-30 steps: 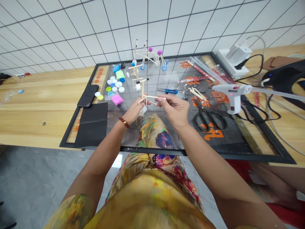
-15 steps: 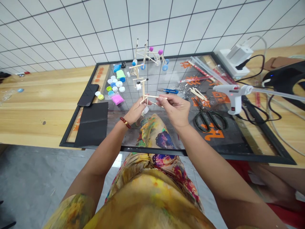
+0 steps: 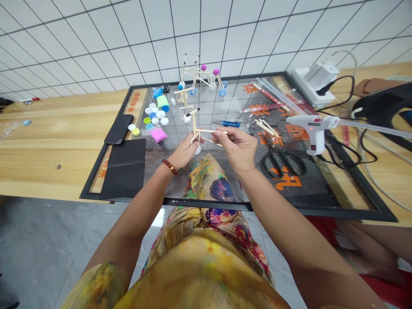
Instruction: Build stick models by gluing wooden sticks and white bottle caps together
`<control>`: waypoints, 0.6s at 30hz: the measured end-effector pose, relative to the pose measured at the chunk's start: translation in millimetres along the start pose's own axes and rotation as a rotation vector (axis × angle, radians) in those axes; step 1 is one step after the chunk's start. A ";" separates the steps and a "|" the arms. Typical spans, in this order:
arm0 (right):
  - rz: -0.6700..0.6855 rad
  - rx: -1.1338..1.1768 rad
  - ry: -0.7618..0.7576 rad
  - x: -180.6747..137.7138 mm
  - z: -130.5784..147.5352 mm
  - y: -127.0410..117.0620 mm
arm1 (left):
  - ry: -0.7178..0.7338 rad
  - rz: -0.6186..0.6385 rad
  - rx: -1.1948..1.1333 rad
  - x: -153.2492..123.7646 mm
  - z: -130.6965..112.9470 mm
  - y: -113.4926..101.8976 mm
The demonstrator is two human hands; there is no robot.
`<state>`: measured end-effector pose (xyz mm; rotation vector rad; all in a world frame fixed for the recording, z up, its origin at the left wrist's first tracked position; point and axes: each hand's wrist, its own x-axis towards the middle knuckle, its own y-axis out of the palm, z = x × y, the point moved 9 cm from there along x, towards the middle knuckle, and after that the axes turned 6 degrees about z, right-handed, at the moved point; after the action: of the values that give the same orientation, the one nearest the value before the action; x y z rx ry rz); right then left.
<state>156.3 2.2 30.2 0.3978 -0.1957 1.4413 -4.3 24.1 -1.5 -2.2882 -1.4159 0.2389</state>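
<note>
In the head view my left hand (image 3: 183, 154) is closed on the lower part of a small frame of thin wooden sticks (image 3: 194, 123), which has dark stick tips and a white bottle cap at its base. My right hand (image 3: 238, 148) pinches the outer end of a wooden stick (image 3: 208, 131). That stick lies level, and its other end meets the frame's upright. Below it a second stick slants toward my right fingers. Just behind stand other stick models (image 3: 195, 74), one with blue caps as wheels and pink balls.
Bottle caps (image 3: 160, 114) and a pink clay packet (image 3: 159, 134) lie left, near a phone (image 3: 119, 128) and black paper (image 3: 124, 169). To the right are scissors (image 3: 283, 164), a glue gun (image 3: 315, 128), loose sticks (image 3: 267, 127) and a blue cutter (image 3: 230, 123). Another person's legs show lower right.
The stick frame in my hands has tilted slightly. Both hands keep their hold, and the stick stays against the upright.
</note>
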 end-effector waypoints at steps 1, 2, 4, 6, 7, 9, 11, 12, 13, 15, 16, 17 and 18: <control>0.000 0.010 0.001 0.2 0.1 -0.1 | 0.006 -0.008 0.007 -0.1 -0.2 -0.4; 0.002 0.022 0.005 0.6 -0.4 0.1 | 0.008 -0.017 0.011 -0.2 0.0 -1.0; 0.014 0.051 0.022 1.8 -3.2 1.0 | 0.006 -0.039 0.006 -0.4 1.3 -2.5; 0.028 0.086 0.046 3.5 -7.6 1.9 | 0.009 -0.062 -0.015 -0.7 2.6 -4.2; 0.037 0.106 0.063 4.4 -10.3 2.6 | 0.014 -0.070 -0.029 -0.8 3.2 -5.0; 0.057 0.146 0.102 6.3 -15.9 4.0 | 0.026 -0.075 -0.066 -0.7 4.1 -6.1; 0.072 0.184 0.143 7.8 -21.0 5.1 | 0.049 -0.072 -0.116 -0.1 4.1 -7.4; 0.074 0.204 0.160 8.4 -23.1 5.1 | 0.067 -0.073 -0.143 0.3 3.5 -8.5; 0.073 0.225 0.175 8.8 -25.0 5.0 | 0.087 -0.077 -0.169 0.7 2.6 -10.1; 0.068 0.264 0.202 9.4 -28.3 4.6 | 0.111 -0.082 -0.206 1.6 1.9 -13.2; 0.065 0.278 0.212 9.5 -29.7 4.3 | 0.112 -0.080 -0.219 2.0 2.3 -14.3; 0.063 0.287 0.221 9.6 -30.9 4.2 | 0.106 -0.072 -0.231 2.5 3.4 -14.8; 0.062 0.292 0.226 9.6 -31.8 4.1 | 0.098 -0.058 -0.245 2.9 4.7 -14.8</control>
<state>150.1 23.4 5.1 0.4650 0.1884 1.5678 -16.7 33.6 1.2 -2.4089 -1.5306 -0.0684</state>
